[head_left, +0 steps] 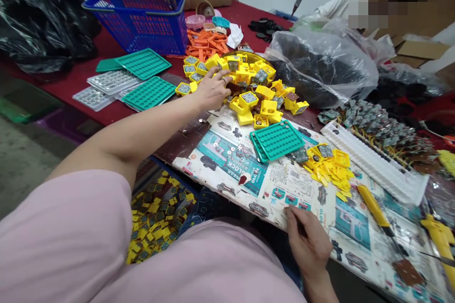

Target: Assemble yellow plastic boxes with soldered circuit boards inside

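My left hand reaches far forward into a heap of small yellow plastic boxes, fingers curled down among them; what they grip, if anything, is hidden. My right hand rests at the near edge of a printed cardboard sheet, fingers bent against the edge, with nothing visible in it. A green ridged tray lies on the sheet between the hands. A smaller pile of flat yellow pieces lies to its right.
A blue basket, green and grey trays and orange parts are at the back left. A plastic bag of dark parts, a white rack and a yellow knife lie right. A container of yellow boxes sits below.
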{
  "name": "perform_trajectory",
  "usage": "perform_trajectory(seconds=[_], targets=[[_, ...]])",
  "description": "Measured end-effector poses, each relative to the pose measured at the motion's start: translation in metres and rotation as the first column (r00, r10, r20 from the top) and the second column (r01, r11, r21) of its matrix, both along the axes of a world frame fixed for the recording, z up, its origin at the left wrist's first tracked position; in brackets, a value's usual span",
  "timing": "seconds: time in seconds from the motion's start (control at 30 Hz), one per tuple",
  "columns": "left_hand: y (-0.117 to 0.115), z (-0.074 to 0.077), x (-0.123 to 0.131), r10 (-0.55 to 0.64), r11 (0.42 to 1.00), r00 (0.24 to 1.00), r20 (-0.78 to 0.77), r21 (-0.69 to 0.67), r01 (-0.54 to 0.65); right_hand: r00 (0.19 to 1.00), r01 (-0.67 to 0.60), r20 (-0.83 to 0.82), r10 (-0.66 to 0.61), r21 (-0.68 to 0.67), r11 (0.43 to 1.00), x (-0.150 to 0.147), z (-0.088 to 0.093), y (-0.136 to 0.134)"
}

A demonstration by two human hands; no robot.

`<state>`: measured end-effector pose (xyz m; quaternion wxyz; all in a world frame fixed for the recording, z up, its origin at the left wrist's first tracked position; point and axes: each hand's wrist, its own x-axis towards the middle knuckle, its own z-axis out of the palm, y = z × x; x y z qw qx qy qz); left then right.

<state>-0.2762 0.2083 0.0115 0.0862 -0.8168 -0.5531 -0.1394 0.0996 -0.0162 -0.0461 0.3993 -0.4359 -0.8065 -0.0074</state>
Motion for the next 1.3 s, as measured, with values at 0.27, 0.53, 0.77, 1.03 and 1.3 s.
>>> perform_trajectory(seconds=[0.27, 0.53, 0.77, 1.03, 1.3], targets=[[-0.040, 0.023, 0.001, 0.171, 0.985, 0.800, 0.576, -0.115, -0.128, 1.000, 0.003, -0.003, -0.003, 0.006, 1.000, 0.000, -0.001, 0.001], [-0.077, 0.025, 0.027, 0.431, 0.850, 0.124, 0.894, -0.448, 0.278, 0.998, 0.036, -0.055, -0.038, -0.047, 0.998, 0.003, 0.000, -0.001], [-0.128, 0.016, 0.070, 0.438, 0.802, -0.007, 0.899, -0.387, 0.454, 0.969, -0.101, -0.247, 0.013, -0.349, 0.932, -0.019, 0.016, 0.006], [-0.186, -0.014, 0.138, 0.306, 0.718, 0.048, 0.951, -0.263, 0.644, 0.896, -0.240, -0.443, -0.027, -0.536, 0.809, -0.048, 0.015, 0.014], [-0.204, -0.033, 0.156, 0.090, 0.773, 0.082, 0.993, -0.122, 0.623, 0.837, -0.243, -0.547, -0.031, -0.422, 0.873, -0.025, 0.011, 0.004]])
